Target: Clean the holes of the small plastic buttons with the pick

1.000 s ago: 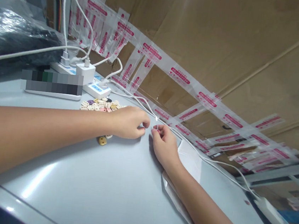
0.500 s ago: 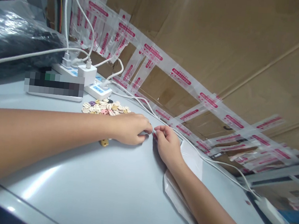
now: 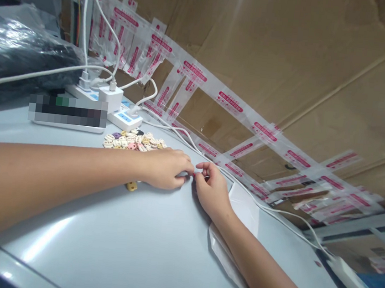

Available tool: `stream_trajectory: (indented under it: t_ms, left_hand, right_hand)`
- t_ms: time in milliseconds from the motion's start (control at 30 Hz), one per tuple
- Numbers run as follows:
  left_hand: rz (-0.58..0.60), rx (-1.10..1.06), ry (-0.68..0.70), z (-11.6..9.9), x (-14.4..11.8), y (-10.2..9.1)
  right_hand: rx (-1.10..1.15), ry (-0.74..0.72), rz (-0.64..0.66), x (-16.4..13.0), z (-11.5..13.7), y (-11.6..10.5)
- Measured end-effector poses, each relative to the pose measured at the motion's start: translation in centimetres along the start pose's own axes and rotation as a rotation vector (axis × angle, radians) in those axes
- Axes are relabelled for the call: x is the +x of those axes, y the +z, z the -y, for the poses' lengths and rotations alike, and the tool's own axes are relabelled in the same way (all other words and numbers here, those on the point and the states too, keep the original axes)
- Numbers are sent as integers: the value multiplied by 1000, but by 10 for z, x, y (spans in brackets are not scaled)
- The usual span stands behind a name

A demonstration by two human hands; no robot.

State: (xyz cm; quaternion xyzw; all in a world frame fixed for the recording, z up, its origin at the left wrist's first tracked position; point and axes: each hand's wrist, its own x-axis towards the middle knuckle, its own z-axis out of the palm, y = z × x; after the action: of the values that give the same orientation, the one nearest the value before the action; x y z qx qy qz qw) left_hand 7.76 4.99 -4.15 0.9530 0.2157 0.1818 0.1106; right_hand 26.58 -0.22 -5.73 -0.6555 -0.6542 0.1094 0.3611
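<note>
My left hand (image 3: pixel 165 168) is over the grey table, palm down, its fingers curled and closed toward the fingertips of my right hand. My right hand (image 3: pixel 212 188) is bent in a pinch, its index finger raised a little above the thumb. A tiny red thing (image 3: pixel 194 174) shows at the right thumb tip, touching or close to the left index finger; its kind is too small to tell. Behind my left wrist lies a pile of small button-like beads with holes (image 3: pixel 132 140), mostly cream, some yellow, pink, purple and black. One yellow bead (image 3: pixel 132 186) lies in front of the wrist.
A white plastic sheet or bag (image 3: pixel 241 204) lies under my right forearm. White power strips (image 3: pixel 125 118) with plugs and cables stand behind the beads, beside a blurred-out device (image 3: pixel 67 126). A taped cardboard wall (image 3: pixel 221 128) rises at the back. Dark plastic-wrapped goods (image 3: pixel 22 57) are at left.
The view has shifted slightly. My hands have come closer together, the right index finger has lifted a little from the thumb, and the red thing now shows between both hands' fingertips.
</note>
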Motion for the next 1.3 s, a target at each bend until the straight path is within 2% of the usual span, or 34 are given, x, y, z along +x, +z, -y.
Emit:
stream_trajectory:
  t_ms: [367, 567, 633, 700, 800, 833, 867, 933, 1000, 1067, 1133, 1167, 1300]
  left_hand:
    - [20, 13, -7, -3, 1, -3]
    - [14, 12, -9, -1, 1, -1]
    - [8, 8, -16, -1, 1, 0]
    - [1, -4, -19, 0, 0, 0]
    - [-6, -25, -15, 0, -1, -2]
    - [-2, -29, -17, -1, -1, -3]
    - [5, -29, -20, -1, -2, -4]
    - [17, -26, -23, -1, -3, -5]
    - [19, -27, -19, 0, -4, -5]
    - [14, -40, -19, 0, -4, -5]
    - [8, -52, -27, 1, -5, -4]
    - [5, -56, -32, 2, -6, -4]
    - [-4, -68, -43, 2, -7, -3]
  right_hand:
    - [32, -34, 29, 0, 4, 2]
    - [72, 36, 3, 1, 5, 4]
    - [77, 69, -7, 5, 9, -2]
    - [53, 78, 7, 11, 18, -16]
    - [-36, 56, 155, 15, 35, -54]
    - [-83, 45, 252, 13, 42, -69]
    - [-177, 12, 403, 8, 48, -83]
    - [-335, -16, 624, -10, 56, -105]
    - [-465, -18, 693, -37, 58, -116]
    - [-544, -17, 617, -67, 54, -117]
    - [-560, -15, 444, -95, 48, -110]
    - [-567, -12, 413, -106, 45, -105]
    - [-595, -4, 282, -133, 35, -84]
